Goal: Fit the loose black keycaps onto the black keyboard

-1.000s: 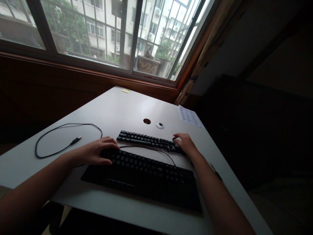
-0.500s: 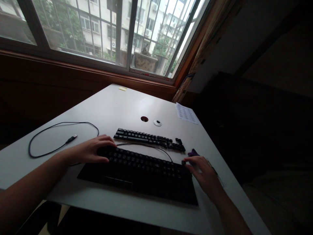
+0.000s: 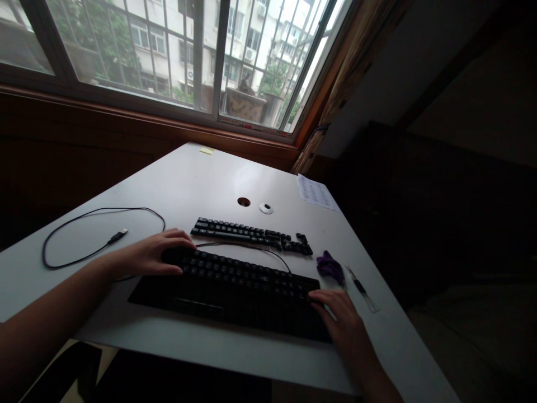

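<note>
A black keyboard with a wide front rest lies on the white table, several of its key places bare on the right. My left hand grips its left end, thumb on the near side and fingers over the back. At the right end, my right hand pinches a small dark keycap down at the number-key area; the fingertips partly hide it. Behind the keyboard, loose black keycaps stand in rows. A purple cloth and a wire keycap puller lie beyond my right hand.
A black cable with a USB plug loops at the left. Farther back are a round cable hole, its white ring cover, a printed sheet and a yellow note. A barred window is behind the table.
My right hand has come down and nearer with the keycap, from above the keyboard's back right corner to its right side. The cloth and puller are now uncovered. My left hand stays put.
</note>
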Tool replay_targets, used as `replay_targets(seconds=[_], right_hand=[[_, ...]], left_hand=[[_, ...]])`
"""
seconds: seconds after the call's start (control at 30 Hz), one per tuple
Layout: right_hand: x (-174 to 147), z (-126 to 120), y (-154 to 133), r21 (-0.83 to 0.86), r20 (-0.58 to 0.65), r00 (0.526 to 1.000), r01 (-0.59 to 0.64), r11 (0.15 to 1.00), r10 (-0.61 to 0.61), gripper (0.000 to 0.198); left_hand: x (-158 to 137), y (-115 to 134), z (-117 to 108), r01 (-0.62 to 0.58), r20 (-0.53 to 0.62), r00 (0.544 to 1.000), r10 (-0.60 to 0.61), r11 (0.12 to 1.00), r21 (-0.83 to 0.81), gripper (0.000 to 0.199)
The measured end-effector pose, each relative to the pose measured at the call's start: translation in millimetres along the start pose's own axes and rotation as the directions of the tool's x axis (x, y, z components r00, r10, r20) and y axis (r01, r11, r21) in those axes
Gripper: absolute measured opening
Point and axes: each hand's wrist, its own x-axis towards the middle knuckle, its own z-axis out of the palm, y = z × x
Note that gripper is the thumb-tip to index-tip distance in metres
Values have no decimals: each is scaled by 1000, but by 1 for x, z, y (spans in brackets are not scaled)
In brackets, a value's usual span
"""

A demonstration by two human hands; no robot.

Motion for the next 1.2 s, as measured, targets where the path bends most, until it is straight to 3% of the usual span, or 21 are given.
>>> replay_targets(seconds=[0.43, 0.7, 0.97, 1.2], right_hand=[[-7, 4, -1, -6, -1, 1000, 31, 1000, -31, 29], [-10, 12, -2, -81, -47, 998, 37, 996, -41, 18], [-17, 10, -5, -131, -105, 994, -17, 991, 4, 29], [-18, 9, -6, -174, -138, 988, 44, 984, -69, 22]], left_hand=[[1, 2, 0, -11, -15, 1000, 11, 1000, -2, 48], [1, 2, 1, 0, -6, 1000, 0, 1000, -9, 49], [2, 1, 1, -14, -9, 1000, 14, 1000, 4, 48], [2, 1, 1, -9, 3, 1000, 8, 1000, 10, 49]])
